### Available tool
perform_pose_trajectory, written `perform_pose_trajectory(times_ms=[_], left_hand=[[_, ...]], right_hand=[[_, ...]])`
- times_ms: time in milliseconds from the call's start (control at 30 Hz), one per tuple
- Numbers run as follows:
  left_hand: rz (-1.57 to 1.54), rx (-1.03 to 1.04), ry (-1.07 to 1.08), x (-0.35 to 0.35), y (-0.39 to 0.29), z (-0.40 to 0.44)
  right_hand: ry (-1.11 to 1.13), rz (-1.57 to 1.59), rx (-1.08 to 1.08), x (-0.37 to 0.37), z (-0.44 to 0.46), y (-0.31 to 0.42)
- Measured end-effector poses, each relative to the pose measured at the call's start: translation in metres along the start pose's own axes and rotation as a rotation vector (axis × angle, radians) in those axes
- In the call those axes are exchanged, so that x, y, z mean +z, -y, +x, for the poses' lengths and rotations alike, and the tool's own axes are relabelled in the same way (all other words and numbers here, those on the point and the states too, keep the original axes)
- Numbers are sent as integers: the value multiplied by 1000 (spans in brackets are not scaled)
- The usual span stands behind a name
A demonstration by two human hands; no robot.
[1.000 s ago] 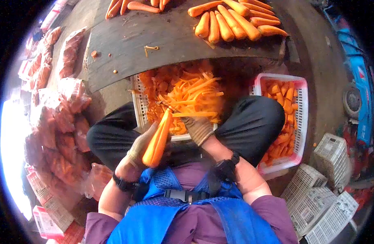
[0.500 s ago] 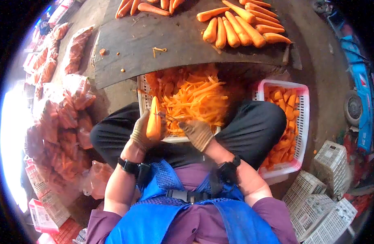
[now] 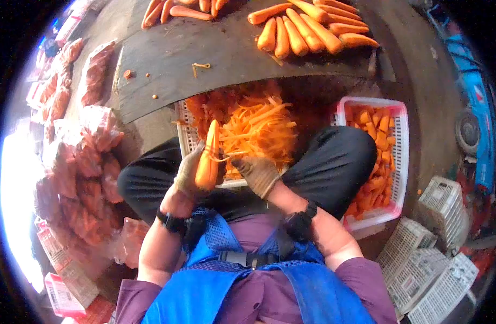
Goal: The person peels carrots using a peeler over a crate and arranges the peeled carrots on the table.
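My gloved left hand [image 3: 189,171] grips a carrot [image 3: 208,156] that stands nearly upright, its narrow end pointing up. Just right of it, my gloved right hand [image 3: 257,174] is closed round a small peeler [image 3: 222,159], whose blade end lies by the carrot's side; its handle is mostly hidden in the glove. Beneath both hands a white basket [image 3: 187,129] holds a heap of orange carrot peelings [image 3: 258,127]. By my right knee, cut carrot pieces [image 3: 376,162] fill a pink and white basket [image 3: 403,156].
A dark board [image 3: 172,65] lies ahead, bearing whole carrots [image 3: 307,33] at its far side. Bagged carrots [image 3: 80,178] are piled at the left. Grey crates [image 3: 420,270] stand at the lower right, and a blue vehicle [image 3: 477,108] is at the far right.
The carrot has gone from tilted, low down, to nearly upright and higher, with my left hand. My right hand has shifted slightly left and down. The whole view has swayed a little.
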State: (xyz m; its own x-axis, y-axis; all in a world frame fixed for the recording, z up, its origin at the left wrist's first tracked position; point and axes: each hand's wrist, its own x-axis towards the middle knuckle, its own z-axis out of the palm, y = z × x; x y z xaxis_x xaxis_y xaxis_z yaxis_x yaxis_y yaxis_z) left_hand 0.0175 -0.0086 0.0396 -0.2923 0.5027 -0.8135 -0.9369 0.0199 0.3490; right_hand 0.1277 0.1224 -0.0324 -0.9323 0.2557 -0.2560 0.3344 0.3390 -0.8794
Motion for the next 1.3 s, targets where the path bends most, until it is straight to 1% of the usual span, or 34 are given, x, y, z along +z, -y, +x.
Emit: perform_pose_trajectory(times_ms=[33,100,133,167,200,233,267,300,367,400,500,533,633,667,700,767,800,900,933,1033,1067,1133,1167,1200,1233,1267,1300], left_hand=[[43,-28,39,6,3,-15],[147,-88,-48,23,12,-50],[61,-119,42,13,16,-57],[34,-96,-82,12,21,-64],[9,-65,-203,20,20,-72],[-17,-29,-323,24,20,-79],[26,-24,-153,5,19,-79],[8,1,-136,-2,20,-74],[-42,65,-97,-14,19,-59],[-68,84,56,-27,17,-48],[-142,132,107,-32,14,-23],[-84,171,-49,-20,9,-21],[-61,155,-166,-23,1,1],[214,271,-143,-41,2,18],[482,396,-154,-43,-2,26],[-287,100,-129,-44,-6,39],[-218,115,-172,-39,-6,41],[-249,128,-150,-37,-6,53],[-286,57,-132,-37,-6,52],[-155,82,-86,-20,-4,37],[-189,85,-40,-14,-2,30],[1,43,-14,-3,3,5],[100,19,-1,3,7,-11],[103,28,-103,11,17,-25],[171,-45,-77,10,17,-45],[191,-102,-85,4,19,-62],[211,-153,-91,2,20,-74]], right_hand=[[-9,30,49,0,1,-3],[24,-14,108,-5,3,-2],[43,-35,133,-9,4,1],[65,-56,156,-13,4,6],[87,-62,117,-16,4,12],[29,-63,139,-11,6,6],[-27,-66,158,-2,10,-3],[-80,-70,176,4,11,-7],[30,-34,112,-6,9,5],[86,-22,78,-10,7,10],[80,-56,92,-9,1,12],[86,-76,95,-5,1,8],[93,-49,4,1,0,3],[82,-34,2,1,-1,5],[71,-19,0,-2,-3,10],[61,-21,-15,-2,-3,12],[62,-36,-27,1,-3,9],[54,-70,-36,7,-1,2],[51,-80,-35,8,-1,1],[17,-25,-23,5,-2,3],[28,-26,18,2,-2,5],[45,-24,105,-6,2,7],[-72,-69,27,-2,6,0],[-191,-112,-48,7,11,-11],[-312,-156,-119,15,14,-21],[-407,-119,-152,22,15,-26],[-254,-126,-9,18,14,-24]])
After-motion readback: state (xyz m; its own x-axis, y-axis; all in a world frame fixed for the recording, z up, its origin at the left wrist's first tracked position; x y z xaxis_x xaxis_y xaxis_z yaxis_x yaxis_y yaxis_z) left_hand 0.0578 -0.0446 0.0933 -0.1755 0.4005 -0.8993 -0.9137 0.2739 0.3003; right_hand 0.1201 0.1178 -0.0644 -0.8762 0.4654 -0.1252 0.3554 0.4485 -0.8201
